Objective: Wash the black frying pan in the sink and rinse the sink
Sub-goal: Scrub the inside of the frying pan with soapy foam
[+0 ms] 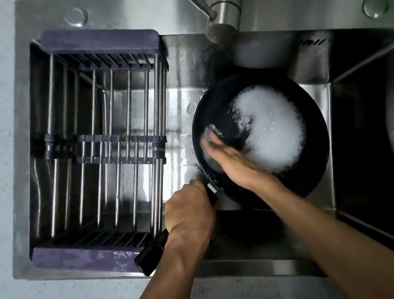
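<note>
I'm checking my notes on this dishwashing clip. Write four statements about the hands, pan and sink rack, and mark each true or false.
1. The left hand grips the pan handle. True.
2. The frying pan holds white foam. True.
3. The right hand rests on the faucet. False: it is inside the pan, on the side near the rack; motion blur hides whether it holds anything.
4. The rack is stacked with plates. False: nothing shows in it.

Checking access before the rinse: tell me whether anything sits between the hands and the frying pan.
Nothing visible does. The left hand grips the pan handle, and the right hand is inside the black frying pan, amid foam. The drying rack sits apart, to the left.
</note>
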Action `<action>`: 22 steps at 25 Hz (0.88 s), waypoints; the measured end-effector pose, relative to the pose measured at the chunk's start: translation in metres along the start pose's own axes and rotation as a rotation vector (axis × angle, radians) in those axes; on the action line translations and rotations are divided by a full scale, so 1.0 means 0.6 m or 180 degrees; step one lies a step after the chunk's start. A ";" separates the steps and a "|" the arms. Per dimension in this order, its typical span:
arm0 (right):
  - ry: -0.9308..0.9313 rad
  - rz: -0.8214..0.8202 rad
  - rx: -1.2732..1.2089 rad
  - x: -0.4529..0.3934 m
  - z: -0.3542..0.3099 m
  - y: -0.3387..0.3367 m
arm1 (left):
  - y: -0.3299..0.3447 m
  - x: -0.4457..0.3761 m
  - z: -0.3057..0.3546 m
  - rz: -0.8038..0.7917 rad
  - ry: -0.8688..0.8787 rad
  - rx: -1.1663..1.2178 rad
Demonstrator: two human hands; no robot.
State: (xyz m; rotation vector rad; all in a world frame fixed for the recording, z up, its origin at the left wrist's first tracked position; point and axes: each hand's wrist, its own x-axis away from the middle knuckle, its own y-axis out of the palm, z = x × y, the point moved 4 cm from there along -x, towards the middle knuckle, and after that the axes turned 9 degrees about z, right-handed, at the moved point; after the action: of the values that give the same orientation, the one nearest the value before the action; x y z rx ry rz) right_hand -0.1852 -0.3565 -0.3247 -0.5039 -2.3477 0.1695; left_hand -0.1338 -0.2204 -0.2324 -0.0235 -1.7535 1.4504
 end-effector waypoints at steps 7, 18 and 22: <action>-0.0097 0.0448 -0.0856 -0.028 -0.046 0.015 | 0.006 -0.002 0.001 -0.0015 -0.0033 -0.0002; -0.0167 0.0825 -0.1610 -0.042 -0.096 0.043 | 0.006 -0.007 0.000 0.0008 -0.0039 -0.0030; -0.0367 0.0995 -0.1285 -0.051 -0.077 0.042 | 0.010 -0.003 0.001 -0.0003 -0.0017 0.0022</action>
State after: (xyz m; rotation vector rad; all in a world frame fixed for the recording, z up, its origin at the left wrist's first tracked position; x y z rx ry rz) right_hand -0.1256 -0.3470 -0.3166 -1.0841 -2.4086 -0.1408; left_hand -0.1359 -0.2201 -0.2383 -0.0150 -1.7525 1.4571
